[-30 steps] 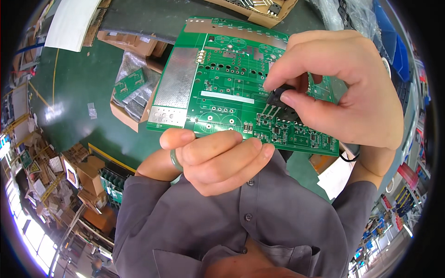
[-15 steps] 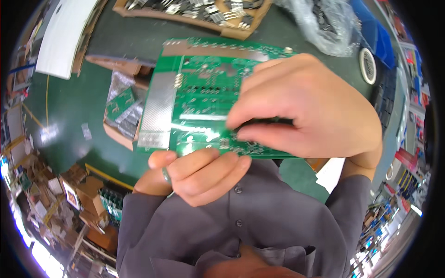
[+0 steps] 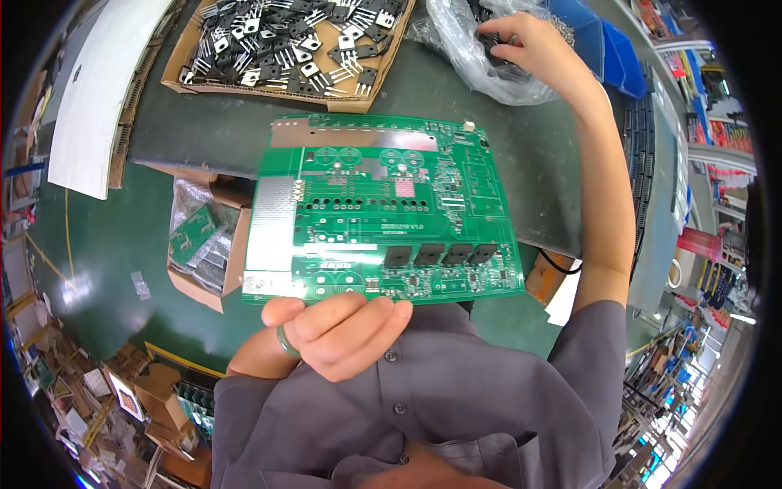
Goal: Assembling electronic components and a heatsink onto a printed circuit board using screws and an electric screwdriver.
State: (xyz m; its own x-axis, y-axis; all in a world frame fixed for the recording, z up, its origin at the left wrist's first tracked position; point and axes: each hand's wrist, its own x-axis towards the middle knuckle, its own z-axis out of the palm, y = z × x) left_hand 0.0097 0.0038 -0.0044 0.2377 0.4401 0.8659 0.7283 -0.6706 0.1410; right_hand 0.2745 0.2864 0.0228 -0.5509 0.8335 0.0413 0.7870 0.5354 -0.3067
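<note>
Left hand (image 3: pixel 338 330): curled shut on the near edge of the green circuit board (image 3: pixel 383 212), fingers folded over the lower rim; a ring sits on one finger.
Circuit board: held flat just above the left hand, close to the chest, tilted a little; well apart from the right hand, which is far beyond its top right corner.
Parts on the board: four black square components (image 3: pixel 440 254) stand in a row near the edge next to the left hand; one bare silver strip runs along the board's left side.
Right hand (image 3: pixel 529 45): stretched out at arm's length, fingers bent down into a clear plastic bag (image 3: pixel 472 49) of small dark parts; whether it has pinched one I cannot tell.
Beyond the board, left of the right hand: one shallow cardboard tray (image 3: pixel 269 81) heaped with many black legged components, too many to count.
Left of the left hand: one open cardboard box (image 3: pixel 204 244) with bagged green boards inside.
Counter (image 3: pixel 195 134): dark green, carrying tray and bag.
</note>
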